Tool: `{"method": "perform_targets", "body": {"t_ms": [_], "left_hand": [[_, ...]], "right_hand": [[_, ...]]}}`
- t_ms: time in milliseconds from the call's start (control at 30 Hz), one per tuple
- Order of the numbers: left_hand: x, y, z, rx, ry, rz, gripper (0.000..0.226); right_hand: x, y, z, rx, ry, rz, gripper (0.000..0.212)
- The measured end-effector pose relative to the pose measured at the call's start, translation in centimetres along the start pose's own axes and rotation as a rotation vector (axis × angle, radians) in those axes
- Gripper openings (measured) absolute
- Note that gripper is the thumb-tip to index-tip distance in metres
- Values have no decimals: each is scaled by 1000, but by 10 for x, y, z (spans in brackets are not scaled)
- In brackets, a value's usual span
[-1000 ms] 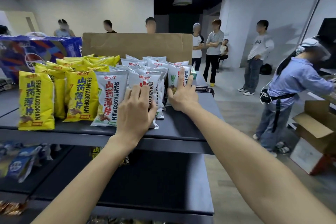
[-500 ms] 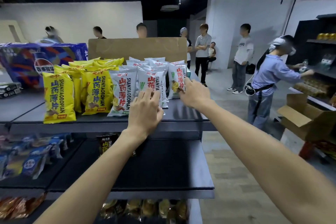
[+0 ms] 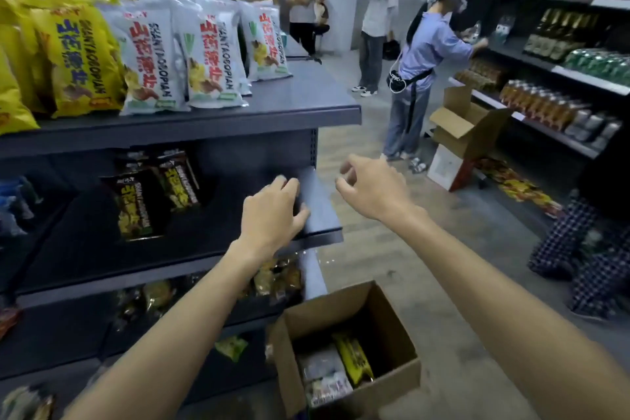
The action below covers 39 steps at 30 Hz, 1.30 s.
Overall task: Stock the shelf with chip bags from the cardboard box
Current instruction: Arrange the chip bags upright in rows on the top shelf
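Both hands are empty, fingers loosely curled: left hand (image 3: 272, 211), right hand (image 3: 373, 189). The cardboard box (image 3: 385, 320) at 6 o'clock holds chip bags (image 3: 335, 373).

Yellow chip bags (image 3: 73, 58) with dark lettering are filling the ten o'clock corner, and white chip bags (image 3: 153, 61) printed in red lettering are showing beside them, toward twelve o'clock. The shelf (image 3: 300, 102) is showing dark grey. Black bags (image 3: 136, 204) with yellow print are sitting at nine o'clock. A brown cardboard box (image 3: 388, 327) is lying at six o'clock. Blue-and-white checked trousers (image 3: 586, 249) are appearing at four o'clock.
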<state>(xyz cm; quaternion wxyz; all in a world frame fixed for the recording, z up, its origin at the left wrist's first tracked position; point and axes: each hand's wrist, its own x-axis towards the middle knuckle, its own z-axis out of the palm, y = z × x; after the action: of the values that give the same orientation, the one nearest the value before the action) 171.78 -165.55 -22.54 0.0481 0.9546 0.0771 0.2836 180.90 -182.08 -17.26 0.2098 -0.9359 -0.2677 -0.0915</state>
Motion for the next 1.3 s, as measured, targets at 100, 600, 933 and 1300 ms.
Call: {"method": "perform_targets", "body": {"t_ms": [100,600,933,1300], "left_hand": [[-37,7,48,3,-239,-2,20],[-171,40,212,-111,-960,-161,22],[-181,60,304,-56,-1267,-294,20],[-227,43,404,155,-1295,-234,40]], "right_hand": [[-41,40,40,-22,-91,115,28],[-168,185,219,59,-619,569,26],[-154,231,295,55,-875,606,33],[-169,259,401,146,-1016,910,37]]}}
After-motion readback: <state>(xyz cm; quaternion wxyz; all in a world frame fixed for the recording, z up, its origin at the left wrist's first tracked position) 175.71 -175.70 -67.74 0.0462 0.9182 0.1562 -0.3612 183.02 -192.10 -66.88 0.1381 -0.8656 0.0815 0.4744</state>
